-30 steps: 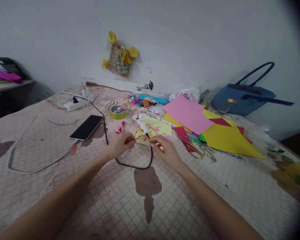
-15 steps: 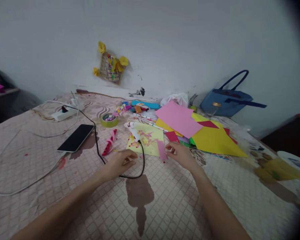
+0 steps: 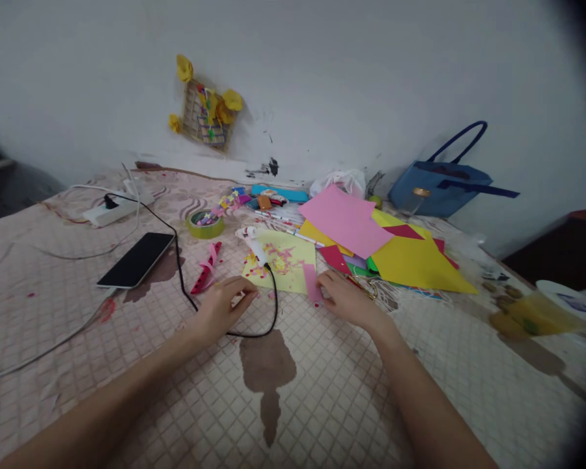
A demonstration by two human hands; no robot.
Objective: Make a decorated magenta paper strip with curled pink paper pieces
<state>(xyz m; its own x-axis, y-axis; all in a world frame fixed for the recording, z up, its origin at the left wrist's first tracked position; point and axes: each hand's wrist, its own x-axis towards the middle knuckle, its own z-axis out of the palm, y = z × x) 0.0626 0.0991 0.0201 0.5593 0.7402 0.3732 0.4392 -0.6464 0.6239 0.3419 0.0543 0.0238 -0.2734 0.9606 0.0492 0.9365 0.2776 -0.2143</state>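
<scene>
My left hand [image 3: 227, 301] is over the cloth beside the black cable, with thumb and forefinger tips brought together. Anything held between them is too small to make out. My right hand [image 3: 349, 298] is at the right edge of a pink paper strip [image 3: 311, 280], fingers bent and tips slightly apart. That strip lies across the edge of a pale yellow sheet [image 3: 297, 260] scattered with pink and red bits. A white glue gun [image 3: 257, 249] rests on the sheet's left part, its cord [image 3: 276, 303] curving between my hands. Left of it lies a red strip wound with pink [image 3: 206, 268].
A phone [image 3: 137, 260] and a power strip [image 3: 117, 207] with cables are at left. Green tape [image 3: 205, 228] sits behind the red strip. Coloured sheets [image 3: 346, 218] pile up right of centre, before a blue bag [image 3: 434, 192]. A yellowish container [image 3: 542, 312] stands far right.
The view has shifted slightly, moving the scene up and left. My left thumb and forefinger have closed together. My right hand has come closer to the pink strip.
</scene>
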